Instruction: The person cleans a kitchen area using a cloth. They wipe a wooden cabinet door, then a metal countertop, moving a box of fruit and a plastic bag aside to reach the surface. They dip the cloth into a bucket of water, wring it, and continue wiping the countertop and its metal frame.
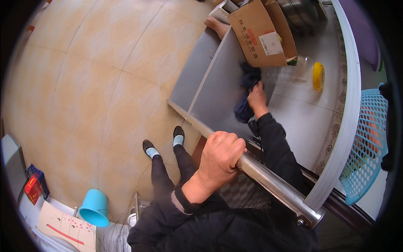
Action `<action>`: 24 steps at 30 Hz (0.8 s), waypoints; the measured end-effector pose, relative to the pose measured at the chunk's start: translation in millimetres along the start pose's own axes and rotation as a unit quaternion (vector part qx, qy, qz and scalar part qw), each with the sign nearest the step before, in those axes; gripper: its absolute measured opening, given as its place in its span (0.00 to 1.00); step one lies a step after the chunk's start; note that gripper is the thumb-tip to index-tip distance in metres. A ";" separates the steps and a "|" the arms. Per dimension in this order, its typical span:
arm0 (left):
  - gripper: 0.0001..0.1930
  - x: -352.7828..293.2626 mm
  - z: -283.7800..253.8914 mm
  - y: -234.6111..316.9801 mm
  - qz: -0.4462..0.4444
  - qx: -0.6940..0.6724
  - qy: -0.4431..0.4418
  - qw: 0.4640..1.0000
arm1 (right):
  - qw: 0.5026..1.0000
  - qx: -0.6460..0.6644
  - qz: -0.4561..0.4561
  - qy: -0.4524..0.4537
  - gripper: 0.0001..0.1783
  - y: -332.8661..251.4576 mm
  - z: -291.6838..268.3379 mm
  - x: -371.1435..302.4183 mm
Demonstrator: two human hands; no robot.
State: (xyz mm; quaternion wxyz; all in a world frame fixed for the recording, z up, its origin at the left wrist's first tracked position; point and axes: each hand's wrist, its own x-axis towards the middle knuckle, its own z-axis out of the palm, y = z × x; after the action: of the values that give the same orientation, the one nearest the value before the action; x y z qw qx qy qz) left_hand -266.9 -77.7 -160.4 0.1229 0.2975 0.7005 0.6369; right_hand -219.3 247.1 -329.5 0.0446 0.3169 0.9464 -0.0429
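Closest to me, the left hand [221, 155] is wrapped firmly round the metal rail [275, 181], at seven o'clock from the dark cloth [247, 82]. Past it, the right hand [257, 100] reaches up and clutches that cloth in bunched fingers, a little blurred, against the grey counter [216, 90]. I'd take this for a wiping step; the next stroke seems to call for keeping a steady brace on the rail and steering the cloth clear of the containers.

Those begin just beyond. Between two and three o'clock from the cloth is a clear jar [300, 74] with a yellow lid; I can't make out anything inside. At one o'clock, very near the cloth, the brown carton [256, 40] gapes open, with bits of yellow and green showing at its mouth.

Further off, at four o'clock, is a blue perforated basket [366, 140]; orange shows through its holes, though whether inside or behind, I can't tell. Well away at eight o'clock is a blue bucket [94, 203], its contents hidden from me.
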 end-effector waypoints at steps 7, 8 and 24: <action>0.11 -0.4 1.1 0.9 -0.019 0.004 -0.004 1.000 | 0.995 -0.063 -0.071 -0.025 0.22 -24.7 10.9 -32.3; 0.11 0.1 1.3 1.0 -0.015 -0.006 0.004 1.000 | 0.995 0.019 -0.090 -0.048 0.19 -30.9 8.7 -46.1; 0.11 -1.7 -1.4 0.0 -0.010 -0.009 -0.008 1.000 | 0.983 -0.117 0.122 -0.068 0.23 78.3 7.9 -17.1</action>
State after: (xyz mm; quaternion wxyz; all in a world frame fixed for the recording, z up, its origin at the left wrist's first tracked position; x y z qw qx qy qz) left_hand -266.4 -79.8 -160.6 0.1379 0.2943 0.6971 0.6391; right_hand -157.9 298.3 -339.6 0.1509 0.4190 0.8938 0.0526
